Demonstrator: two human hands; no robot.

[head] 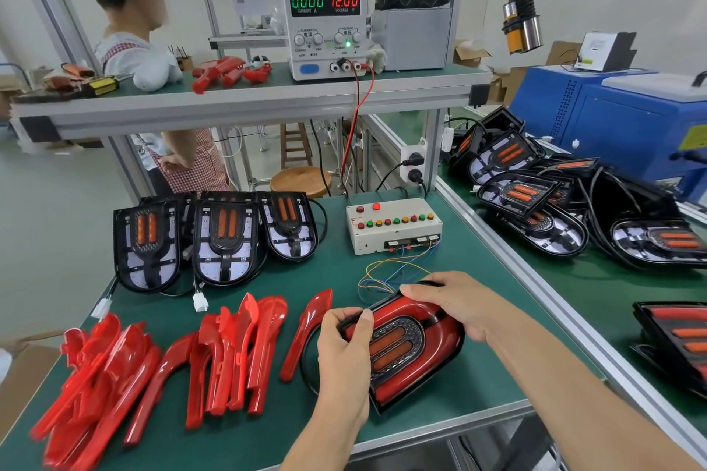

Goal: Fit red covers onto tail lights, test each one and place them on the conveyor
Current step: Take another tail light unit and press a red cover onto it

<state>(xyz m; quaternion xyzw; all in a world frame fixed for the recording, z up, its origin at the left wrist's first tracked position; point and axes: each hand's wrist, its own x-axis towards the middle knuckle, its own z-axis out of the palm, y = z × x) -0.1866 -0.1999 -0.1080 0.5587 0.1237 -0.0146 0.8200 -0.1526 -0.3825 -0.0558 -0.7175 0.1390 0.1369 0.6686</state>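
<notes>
Tail light [405,348] with red cover on, flat on green surface [440,405] near front edge, left hand [344,340] pinching its left edge, right hand [455,302] curled over top edge, loose red covers [160,367] just left.

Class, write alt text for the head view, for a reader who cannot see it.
Both hands, left hand and right hand, press a red cover onto a tail light on a green workbench. Loose red covers lie left; uncovered tail lights and a test box sit behind.
</notes>
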